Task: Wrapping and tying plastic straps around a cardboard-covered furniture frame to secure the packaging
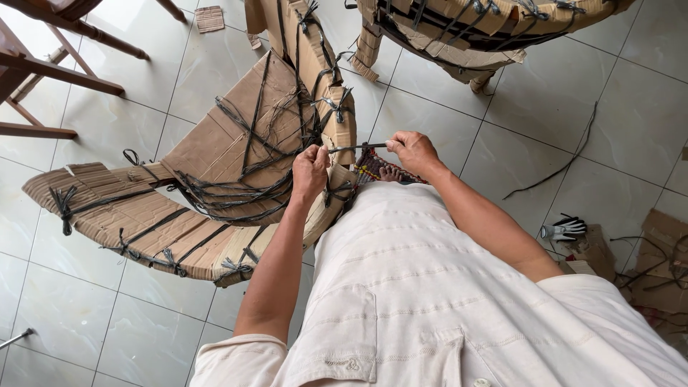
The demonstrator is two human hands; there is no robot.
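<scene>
My left hand (pixel 309 173) and my right hand (pixel 413 152) grip the two ends of a thin dark strap (pixel 357 147), stretched level between them. Just beyond and below the hands stands a curved piece of furniture wrapped in brown cardboard (pixel 215 154) and tied with several black straps. My left hand is right against its near edge. My white shirt hides what is under my arms.
A second cardboard-wrapped piece (pixel 459 32) stands at the top. Wooden chair legs (pixel 50 68) fill the top left. A loose black strap (pixel 555 168) lies on the white tiles at right, with a glove (pixel 566 229) and cardboard scraps (pixel 659 258) near it.
</scene>
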